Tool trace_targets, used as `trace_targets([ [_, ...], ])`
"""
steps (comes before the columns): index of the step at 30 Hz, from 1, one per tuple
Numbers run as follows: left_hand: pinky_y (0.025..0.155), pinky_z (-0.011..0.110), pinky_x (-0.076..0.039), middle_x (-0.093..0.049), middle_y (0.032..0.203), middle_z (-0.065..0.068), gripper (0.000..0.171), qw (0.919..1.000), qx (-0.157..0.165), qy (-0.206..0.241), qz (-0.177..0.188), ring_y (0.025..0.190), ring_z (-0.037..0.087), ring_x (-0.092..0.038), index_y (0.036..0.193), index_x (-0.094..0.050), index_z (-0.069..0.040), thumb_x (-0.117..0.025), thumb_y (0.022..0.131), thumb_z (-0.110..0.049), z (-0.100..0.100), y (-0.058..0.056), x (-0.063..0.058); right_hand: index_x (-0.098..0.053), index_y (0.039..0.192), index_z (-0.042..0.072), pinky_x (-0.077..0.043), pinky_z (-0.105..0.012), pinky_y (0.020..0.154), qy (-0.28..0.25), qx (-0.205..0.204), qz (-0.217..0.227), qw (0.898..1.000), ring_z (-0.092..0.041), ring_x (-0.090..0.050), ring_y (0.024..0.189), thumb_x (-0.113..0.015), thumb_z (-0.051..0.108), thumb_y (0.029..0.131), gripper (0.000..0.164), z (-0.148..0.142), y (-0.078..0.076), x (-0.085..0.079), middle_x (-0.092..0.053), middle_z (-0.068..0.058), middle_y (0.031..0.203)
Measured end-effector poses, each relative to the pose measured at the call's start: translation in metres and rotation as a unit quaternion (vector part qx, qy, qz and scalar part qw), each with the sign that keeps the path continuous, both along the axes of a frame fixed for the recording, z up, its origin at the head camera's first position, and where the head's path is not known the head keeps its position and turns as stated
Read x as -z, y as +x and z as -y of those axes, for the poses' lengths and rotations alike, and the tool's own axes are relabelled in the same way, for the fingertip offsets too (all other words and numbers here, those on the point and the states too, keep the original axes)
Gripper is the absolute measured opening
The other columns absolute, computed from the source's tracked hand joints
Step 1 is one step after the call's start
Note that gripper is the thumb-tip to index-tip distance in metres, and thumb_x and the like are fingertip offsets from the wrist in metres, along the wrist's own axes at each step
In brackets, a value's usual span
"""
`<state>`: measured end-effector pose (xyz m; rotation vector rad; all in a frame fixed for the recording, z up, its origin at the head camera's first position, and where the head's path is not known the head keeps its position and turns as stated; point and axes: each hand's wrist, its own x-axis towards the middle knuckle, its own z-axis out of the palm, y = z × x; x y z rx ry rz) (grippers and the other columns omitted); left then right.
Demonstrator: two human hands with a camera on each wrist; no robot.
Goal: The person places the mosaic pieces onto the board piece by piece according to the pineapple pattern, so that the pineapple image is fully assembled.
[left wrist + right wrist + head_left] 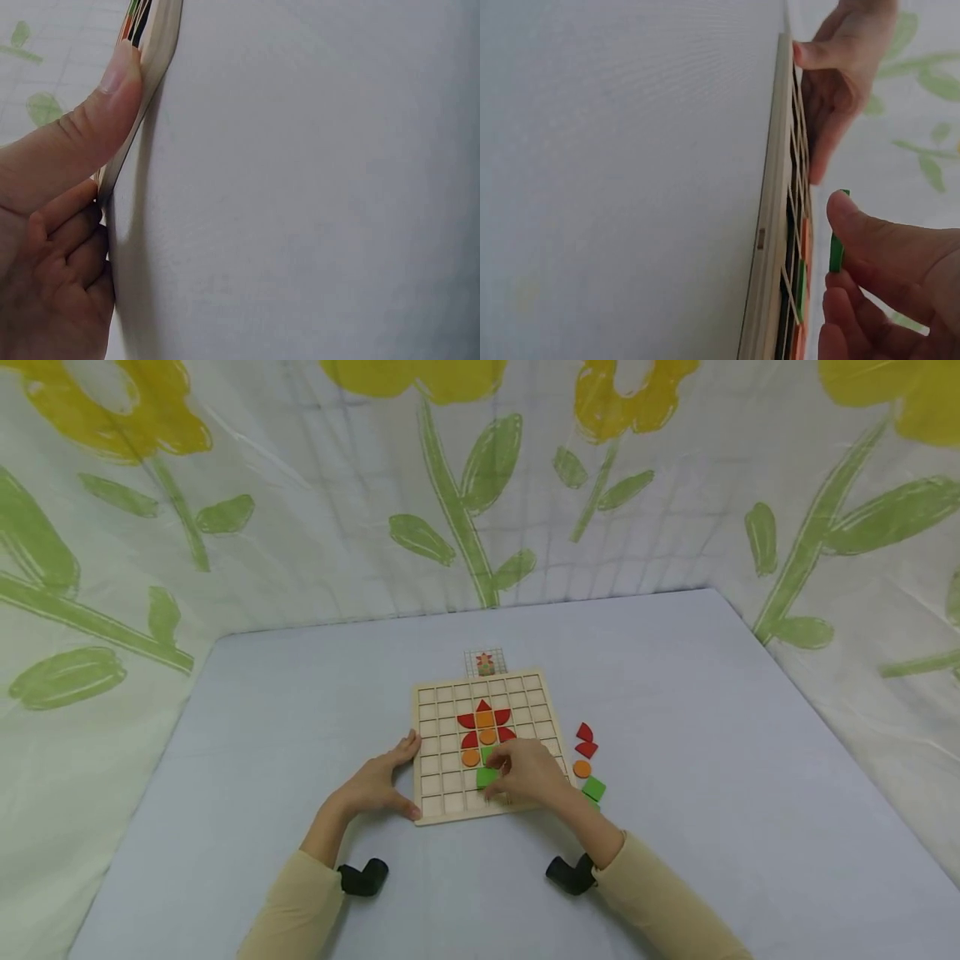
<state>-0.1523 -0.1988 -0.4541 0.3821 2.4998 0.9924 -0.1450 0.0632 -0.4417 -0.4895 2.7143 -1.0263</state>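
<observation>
Curtain: white, painted with yellow flowers and green stems [322, 560]; stands behind the table.
Table: pale cloth top [300, 710], bearing the board and loose pieces. A smooth cloth could let the board slide if pushed sideways.
Board: wooden grid [432, 785], lying mid-table, holding a partly laid figure of red, orange and green pieces. A knock to its edge would probably jar the pieces out of line.
Left hand: spread along the board's left edge [378, 783], thumb at the near corner, fingers farther up; touches the edge without enclosing the board. Should this pressure slacken or turn uneven, the board may swivel.
Right hand: over the lower part of the grid [531, 770], thumb and fingers nearly closed, with one green square pinched between them.
Wrist units: black, one at each wrist [365, 878]; clear of the board.
Card: small pattern picture [486, 663], just beyond the board's far edge. A misread of it could put a piece in the wrong cell.
Held square: green [837, 251], raised off the board in the right wrist view. Released tilted, it could catch on a divider.
Laid square: green [487, 755], beside the fingers; a low fingertip could shift it.
Loose pieces: two red quarters [585, 732], an orange disc [582, 769] and green squares [594, 788], right of the board; the forearm might sweep the nearest.
</observation>
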Motion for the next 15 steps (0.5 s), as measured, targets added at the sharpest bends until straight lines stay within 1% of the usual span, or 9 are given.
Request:
trace_targets([
  [2,0.115,0.056,-0.015,-0.014,0.159,0.016,0.116,1.0,0.0,0.001,-0.001,0.146,0.037,-0.013,0.151,-0.025,0.002,-0.093,0.059,-0.017,0.0,0.0,0.001,-0.075,0.094,0.009,-0.045,-0.024,0.062,0.012,-0.004,0.0,1.0,-0.011,-0.052,0.07,-0.089,0.02,0.069,0.031,0.007,-0.002,0.002,-0.062,0.005,0.076],
  [9,0.115,0.055,-0.016,-0.015,0.159,0.017,0.116,1.0,0.004,0.006,-0.005,0.146,0.038,-0.013,0.151,-0.025,0.003,-0.093,0.059,-0.017,0.0,0.0,0.002,-0.075,0.093,0.008,-0.047,-0.025,0.063,0.025,-0.009,-0.001,1.0,-0.011,-0.053,0.073,-0.088,0.016,0.07,0.028,0.019,-0.005,0.005,-0.063,0.004,0.078],
  [15,0.115,0.055,-0.017,-0.015,0.159,0.017,0.116,1.0,0.0,0.004,-0.004,0.146,0.038,-0.013,0.151,-0.025,0.003,-0.093,0.058,-0.017,0.0,0.001,0.0,-0.075,0.095,0.006,-0.049,-0.024,0.066,0.014,-0.006,0.014,1.0,-0.012,-0.054,0.075,-0.087,0.012,0.071,0.027,0.024,-0.005,0.003,-0.064,0.002,0.081],
])
